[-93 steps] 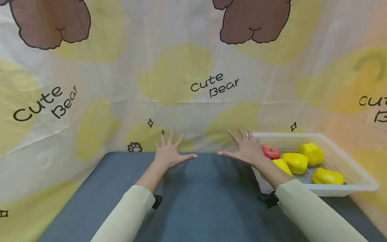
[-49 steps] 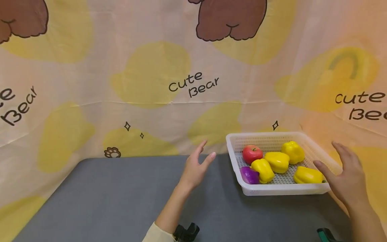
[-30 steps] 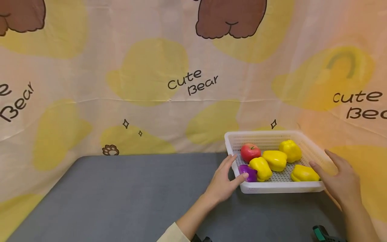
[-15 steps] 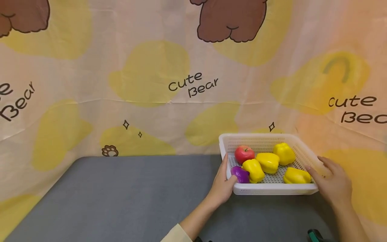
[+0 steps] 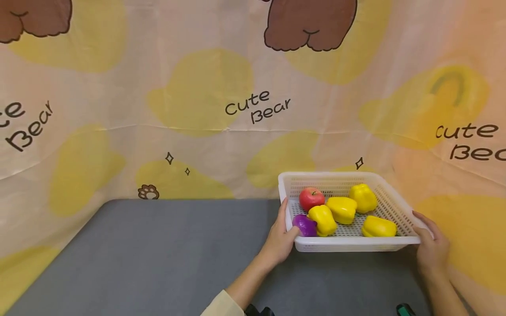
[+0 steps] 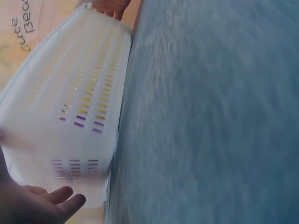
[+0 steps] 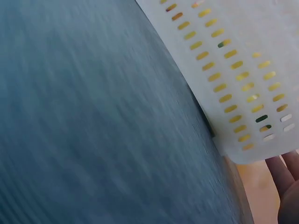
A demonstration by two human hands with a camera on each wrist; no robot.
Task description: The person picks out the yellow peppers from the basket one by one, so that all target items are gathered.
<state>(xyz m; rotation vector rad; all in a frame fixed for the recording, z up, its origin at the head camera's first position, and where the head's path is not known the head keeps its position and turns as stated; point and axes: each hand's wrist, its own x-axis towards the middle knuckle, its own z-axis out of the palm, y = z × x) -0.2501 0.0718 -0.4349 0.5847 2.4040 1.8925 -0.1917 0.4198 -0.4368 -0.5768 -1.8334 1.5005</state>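
Note:
A white plastic basket (image 5: 357,244) with slotted walls is at the right of the table. My left hand (image 5: 278,241) grips its left end, thumb over the rim by the front corner; in the left wrist view its fingers (image 6: 58,196) lie along the outer wall. My right hand (image 5: 432,250) holds the right end at the front corner. Inside are a red apple (image 5: 311,199), a purple round vegetable (image 5: 305,225) partly behind the left thumb, and several yellow bell peppers (image 5: 341,210). Whether the basket's base touches the table I cannot tell.
The grey tabletop (image 5: 178,254) stretches left of the basket. A curtain printed with bears and lettering (image 5: 205,96) hangs close behind the table and along its sides. A black and green strap piece (image 5: 405,310) shows by the right wrist.
Both hands, earlier spread over the table, have come to the basket's two ends and taken hold of it. The basket has shifted a little left with its contents.

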